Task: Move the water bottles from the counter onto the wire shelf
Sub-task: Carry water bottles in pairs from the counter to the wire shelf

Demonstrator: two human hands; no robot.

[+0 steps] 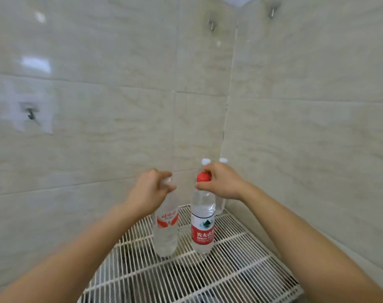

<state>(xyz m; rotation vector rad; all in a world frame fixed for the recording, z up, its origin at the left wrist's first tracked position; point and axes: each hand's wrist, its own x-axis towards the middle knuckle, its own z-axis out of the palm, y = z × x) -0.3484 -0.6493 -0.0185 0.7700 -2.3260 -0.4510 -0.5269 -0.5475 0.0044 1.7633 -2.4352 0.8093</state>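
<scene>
Now both hands pinch bottle tops: left hand [150,189] on white-capped bottle [166,228], right hand [222,180] on red-capped bottle [203,224].

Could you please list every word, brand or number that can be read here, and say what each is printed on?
"农夫山" in white on the red label of the red-capped bottle held by the right hand; the rest turns out of sight.
Small Latin line beneath it: too blurred to read.
Red script on the label of the white-capped bottle held by the left hand: blurred, unreadable.
The back bottles show no readable text.
</scene>
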